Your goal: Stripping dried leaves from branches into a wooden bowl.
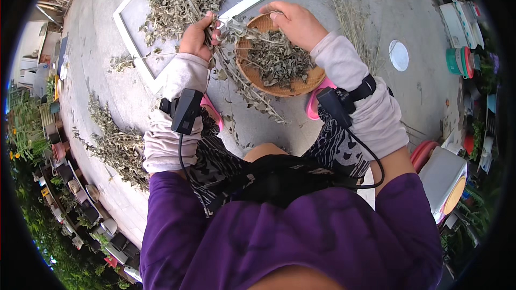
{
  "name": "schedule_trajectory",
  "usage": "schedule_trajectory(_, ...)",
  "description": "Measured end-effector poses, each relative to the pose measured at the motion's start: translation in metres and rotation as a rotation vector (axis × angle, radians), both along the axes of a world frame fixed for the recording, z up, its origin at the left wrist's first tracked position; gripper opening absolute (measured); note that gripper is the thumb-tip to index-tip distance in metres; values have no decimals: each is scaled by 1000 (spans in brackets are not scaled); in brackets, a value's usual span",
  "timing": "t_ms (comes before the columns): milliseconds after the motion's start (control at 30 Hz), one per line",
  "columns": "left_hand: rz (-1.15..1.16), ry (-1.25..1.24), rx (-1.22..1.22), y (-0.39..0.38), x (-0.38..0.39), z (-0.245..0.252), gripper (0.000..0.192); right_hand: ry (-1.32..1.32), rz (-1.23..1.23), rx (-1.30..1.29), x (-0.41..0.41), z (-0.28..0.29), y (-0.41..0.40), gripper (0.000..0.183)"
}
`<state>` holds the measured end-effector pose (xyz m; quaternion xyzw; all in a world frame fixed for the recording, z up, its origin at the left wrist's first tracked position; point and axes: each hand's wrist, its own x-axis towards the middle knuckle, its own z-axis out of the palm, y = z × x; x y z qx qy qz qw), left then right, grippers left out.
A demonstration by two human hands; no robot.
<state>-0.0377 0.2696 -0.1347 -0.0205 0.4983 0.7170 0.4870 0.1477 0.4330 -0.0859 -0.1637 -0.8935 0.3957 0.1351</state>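
Note:
My left hand (pixel 199 37) grips a bundle of dried leafy stems (pixel 238 74), whose bare ends point up and whose leafy ends hang down beside a basket. That round woven basket (pixel 278 90) stands on the ground between my feet and holds loose dried leaves (pixel 282 62). Above its upper right rim is my right hand (pixel 296 22), with its fingers curled and thumb near the index finger; whether a leaf or stem is between them cannot be told. A heap of dried leaves (pixel 181 6) lies inside a white frame (pixel 135 54) beyond my left hand.
More dried leafy stems (pixel 117 149) lie on the paved ground at the left. Thin bare stalks (pixel 354 20) are spread right of the basket, near a white round disc (pixel 398 55). Potted plants line the left side. A green and red tub (pixel 458 62) stands at the right.

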Motion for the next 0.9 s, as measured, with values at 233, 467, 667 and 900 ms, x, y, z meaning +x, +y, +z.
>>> schedule_trajectory(233,120,-143,249,7,8,15,13,-202,274,-235,1,-12,-7,52)
schedule_trajectory(467,-4,-112,190,19,36,12,20,-74,-64,-646,-10,-5,-36,51)
schedule_trajectory(667,72,7,-6,20,34,15,18,-334,-52,-572,-11,6,-49,41)
schedule_trajectory(900,212,-4,-105,28,31,13,17,-163,-33,-802,9,39,-81,38)
